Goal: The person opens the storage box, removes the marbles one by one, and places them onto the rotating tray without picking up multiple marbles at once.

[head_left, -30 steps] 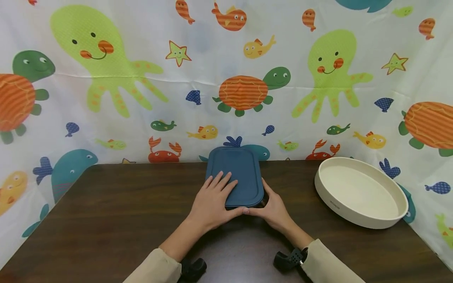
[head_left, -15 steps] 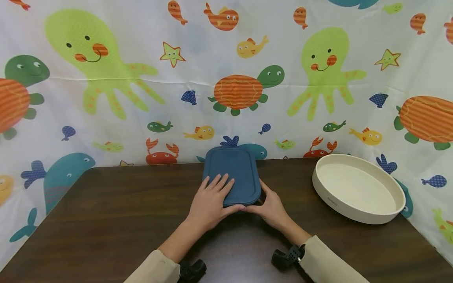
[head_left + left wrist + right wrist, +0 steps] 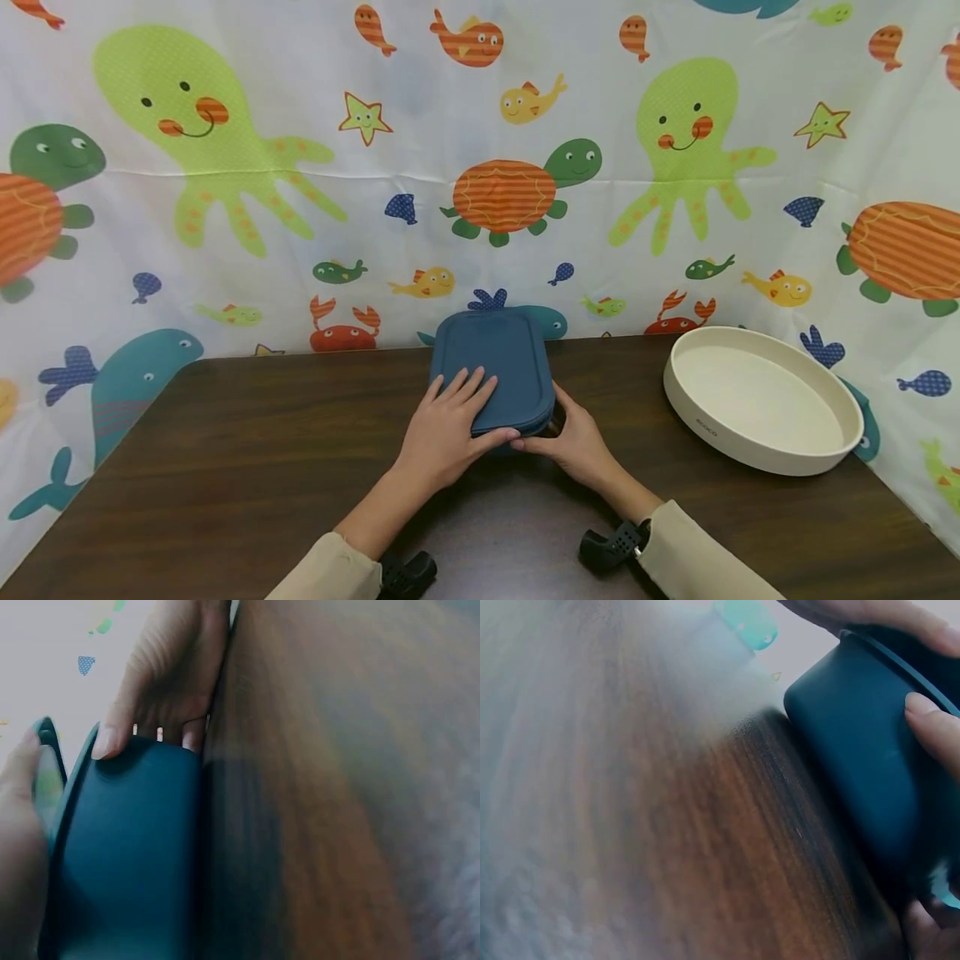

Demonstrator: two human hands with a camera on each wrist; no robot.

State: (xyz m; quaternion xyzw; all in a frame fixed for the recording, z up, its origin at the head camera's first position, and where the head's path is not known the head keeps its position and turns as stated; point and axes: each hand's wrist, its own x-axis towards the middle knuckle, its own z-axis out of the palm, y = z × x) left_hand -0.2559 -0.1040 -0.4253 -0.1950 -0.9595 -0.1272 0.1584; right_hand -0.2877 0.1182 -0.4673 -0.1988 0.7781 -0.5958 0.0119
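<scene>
A dark blue rectangular lidded box (image 3: 135,847) stands on the wooden table in the middle of the head view. Spread across the near left part of its lid (image 3: 513,350) is my left hand (image 3: 450,433), with the thumb at the lid's near edge. In the left wrist view a gap shows between the lid's edge and the box rim, beside the left thumb tip. My right hand (image 3: 577,442) grips the box's near right corner, its thumb (image 3: 926,716) on the near wall just below the rim. The box's inside is hidden.
A round cream tray (image 3: 757,396) with a raised rim stands at the right side of the table (image 3: 225,467). Behind the table hangs a white curtain (image 3: 420,67) printed with sea animals. Each wrist carries a black strapped device (image 3: 607,546).
The lid's near edge has come up slightly from the box. My right thumb has shifted a little along the front, while both hands stay at the box. The head view has moved slightly.
</scene>
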